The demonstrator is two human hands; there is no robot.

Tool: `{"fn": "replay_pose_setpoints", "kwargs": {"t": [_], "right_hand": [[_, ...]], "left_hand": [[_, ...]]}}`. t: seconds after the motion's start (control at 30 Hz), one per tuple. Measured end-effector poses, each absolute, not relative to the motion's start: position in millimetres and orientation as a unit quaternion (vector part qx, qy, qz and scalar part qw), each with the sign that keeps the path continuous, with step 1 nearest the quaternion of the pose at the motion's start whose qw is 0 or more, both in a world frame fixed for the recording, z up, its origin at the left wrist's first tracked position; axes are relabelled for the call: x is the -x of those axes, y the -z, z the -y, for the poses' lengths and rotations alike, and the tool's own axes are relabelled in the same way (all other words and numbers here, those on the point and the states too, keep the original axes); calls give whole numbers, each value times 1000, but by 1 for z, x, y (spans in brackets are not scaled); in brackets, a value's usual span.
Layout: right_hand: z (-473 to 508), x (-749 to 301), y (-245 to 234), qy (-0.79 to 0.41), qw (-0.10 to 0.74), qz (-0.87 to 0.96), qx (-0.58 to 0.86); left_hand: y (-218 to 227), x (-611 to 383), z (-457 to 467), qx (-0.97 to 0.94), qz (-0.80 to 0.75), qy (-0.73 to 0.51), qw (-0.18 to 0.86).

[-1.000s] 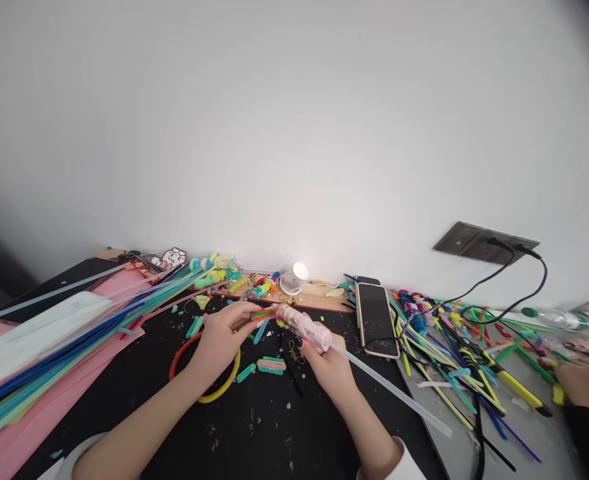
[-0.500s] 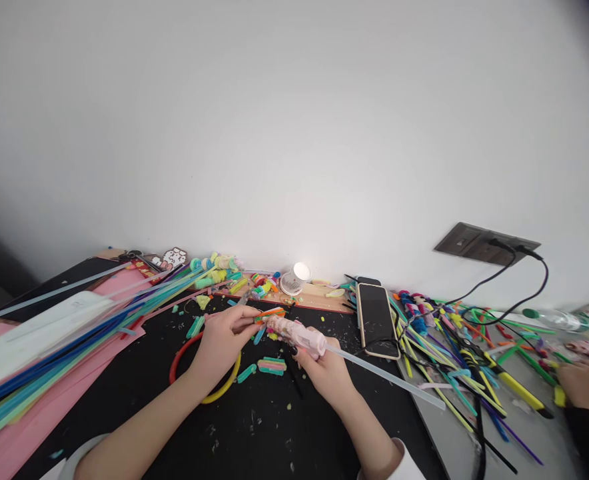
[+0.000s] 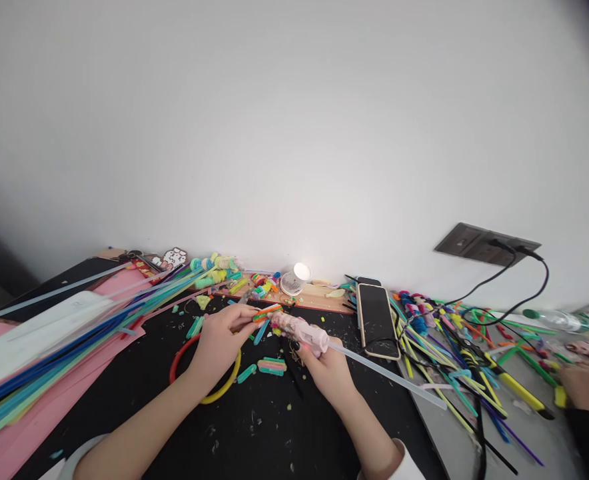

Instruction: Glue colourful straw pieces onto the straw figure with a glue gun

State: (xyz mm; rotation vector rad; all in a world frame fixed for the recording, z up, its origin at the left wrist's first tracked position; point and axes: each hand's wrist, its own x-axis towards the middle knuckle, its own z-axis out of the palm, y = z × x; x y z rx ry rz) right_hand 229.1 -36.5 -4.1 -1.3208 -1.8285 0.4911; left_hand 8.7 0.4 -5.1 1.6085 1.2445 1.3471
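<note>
My left hand (image 3: 222,343) pinches a short orange and green pipe-cleaner strip (image 3: 267,313) between thumb and fingers. My right hand (image 3: 328,370) is wrapped round a pink hot glue gun (image 3: 304,333), its front end pointing left at the strip. From the gun's back sticks a long translucent glue stick (image 3: 389,375). The nozzle is hard to make out, so I cannot tell whether it touches the strip. Below the hands lies a striped pipe-cleaner piece (image 3: 272,366) on the black mat (image 3: 254,433). A red and yellow ring (image 3: 214,399) lies partly hidden under my left forearm.
A paper cup (image 3: 296,279) stands by the wall, near a phone (image 3: 377,320). Bundles of pipe cleaners (image 3: 89,347) lie left; more, with yellow-handled pliers (image 3: 517,387), lie right. Cables hang from a wall socket (image 3: 487,245). Another person's hand (image 3: 587,387) is at the far right.
The glue gun has shifted slightly right and its front end sits a little farther from my left fingers. More of the strip shows, and a reddish glow appears by my right fingers.
</note>
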Motion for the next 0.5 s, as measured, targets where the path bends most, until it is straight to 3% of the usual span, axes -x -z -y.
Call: {"fn": "replay_pose_setpoints", "kwargs": {"t": [0.5], "right_hand": [[35,-229,4,-197,427,705,531]], "left_hand": [[10,-5,-1,-642,-500,-512,277]]}}
